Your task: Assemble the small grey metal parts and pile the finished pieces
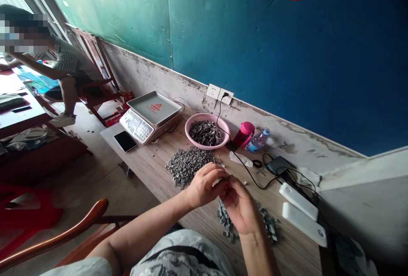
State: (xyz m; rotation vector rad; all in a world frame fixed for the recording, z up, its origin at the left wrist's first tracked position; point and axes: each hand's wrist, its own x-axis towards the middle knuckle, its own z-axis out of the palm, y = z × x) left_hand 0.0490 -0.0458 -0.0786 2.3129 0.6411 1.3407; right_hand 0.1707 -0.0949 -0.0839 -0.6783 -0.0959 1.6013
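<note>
My left hand point(205, 184) and my right hand point(239, 205) meet over the wooden table, fingertips pinched together. Whatever lies between them is too small to make out. A large heap of small grey parts point(186, 165) lies just beyond my left hand. Below and around my right hand is a second group of grey parts point(270, 224), partly hidden by that hand and wrist. Behind the large heap stands a pink basket point(190, 138) holding dark, curved pieces point(206, 133).
A scale point(154, 108) and a phone point(125, 141) are at the table's far left. Along the wall stand a pink bottle point(245, 133), a water bottle point(257, 141), cables and two white boxes point(304, 224). A seated person point(68, 61) is at far left.
</note>
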